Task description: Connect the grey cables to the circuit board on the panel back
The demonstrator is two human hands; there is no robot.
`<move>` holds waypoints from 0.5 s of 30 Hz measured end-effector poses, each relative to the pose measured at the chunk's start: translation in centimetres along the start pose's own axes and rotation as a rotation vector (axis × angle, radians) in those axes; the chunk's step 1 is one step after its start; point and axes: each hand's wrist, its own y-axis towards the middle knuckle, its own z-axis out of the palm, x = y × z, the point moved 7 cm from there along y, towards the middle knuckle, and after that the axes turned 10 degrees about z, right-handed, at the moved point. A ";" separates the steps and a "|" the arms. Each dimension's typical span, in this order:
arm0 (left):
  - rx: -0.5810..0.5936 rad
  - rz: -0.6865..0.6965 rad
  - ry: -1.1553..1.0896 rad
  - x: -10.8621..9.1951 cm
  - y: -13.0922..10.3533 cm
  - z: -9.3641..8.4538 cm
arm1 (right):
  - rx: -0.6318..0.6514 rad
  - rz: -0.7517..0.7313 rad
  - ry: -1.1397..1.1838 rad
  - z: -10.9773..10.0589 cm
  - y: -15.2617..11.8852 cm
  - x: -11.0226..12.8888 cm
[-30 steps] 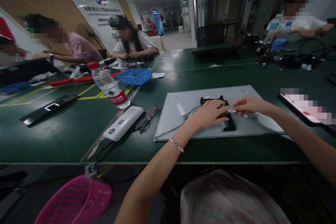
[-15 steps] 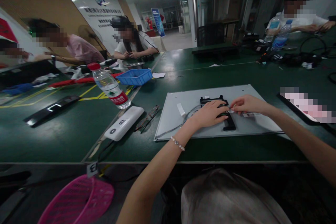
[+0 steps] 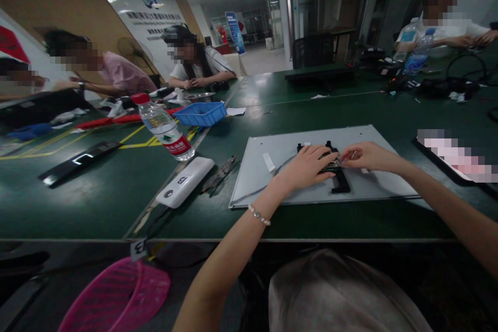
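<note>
Right hand (image 3: 365,157) is tucked slightly closer to the black frame (image 3: 341,182) than a second ago; left hand (image 3: 311,167) barely changed. Left lies palm down, fingers spread over the frame, which rests on the pale panel (image 3: 282,144), flat on the green table (image 3: 280,114). Right fingers bunch at the frame's right side; can't tell if they pinch anything, too small. Frame looks light, stiff, probably brittle: take it by the outer rails. Panel looks thin, rigid, slick; hold by edges. Grey cable (image 3: 254,193) could snag. Glasses (image 3: 220,175) crowd the left edge, phone (image 3: 451,160) sits farther right. Most room: past the far edge.
</note>
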 end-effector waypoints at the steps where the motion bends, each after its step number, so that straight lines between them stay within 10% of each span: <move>1: -0.007 -0.015 0.015 0.3 -0.1 -0.6 | -0.003 -0.001 0.028 -0.1 0.0 -0.1; 8: -0.042 -0.368 0.146 6.3 -3.9 -5.3 | -0.070 -0.099 0.117 -0.9 -0.7 1.4; 15: -0.009 -0.596 0.120 11.4 -10.7 -3.2 | -0.146 -0.163 0.038 -0.7 -1.4 3.1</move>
